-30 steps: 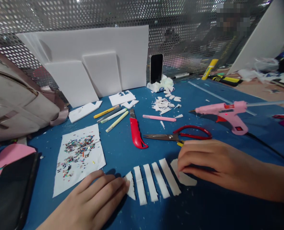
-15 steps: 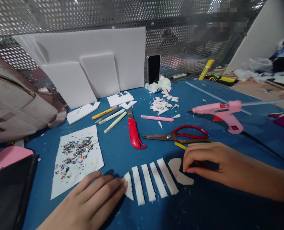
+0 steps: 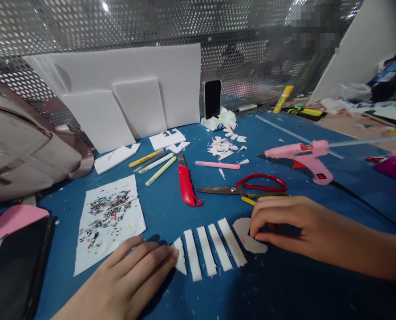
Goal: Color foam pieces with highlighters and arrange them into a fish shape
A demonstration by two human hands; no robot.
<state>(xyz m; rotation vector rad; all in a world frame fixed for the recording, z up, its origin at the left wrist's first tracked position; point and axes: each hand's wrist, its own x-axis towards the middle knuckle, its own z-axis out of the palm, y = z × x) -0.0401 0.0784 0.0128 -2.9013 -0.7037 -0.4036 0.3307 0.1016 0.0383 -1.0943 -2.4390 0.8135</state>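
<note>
Several white foam strips (image 3: 216, 247) lie roughly side by side on the blue tabletop, between my hands. At their left end is a small pointed foam piece (image 3: 179, 256); the fingertips of my left hand (image 3: 134, 271) rest on its edge, fingers stretched out. A rounded foam piece (image 3: 243, 231) with a faint pink mark lies at the right end. My right hand (image 3: 281, 222) has its thumb and fingers pinched at that piece's right edge, covering part of it. Just beyond are red-handled scissors (image 3: 233, 190) and a red utility knife (image 3: 187, 184).
A pink glue gun (image 3: 305, 155) lies at right, its cord running beside my right arm. Bead-covered paper (image 3: 121, 238), a dark phone (image 3: 21, 262) and a bag (image 3: 27, 151) are at left. Markers (image 3: 161, 170), foam scraps (image 3: 221, 146) and white boards (image 3: 181, 84) stand or lie farther back.
The view has shifted slightly. My right fingertips sit a little farther over the rounded foam piece. My left hand stays at the pointed piece, and the strips keep their arrangement.
</note>
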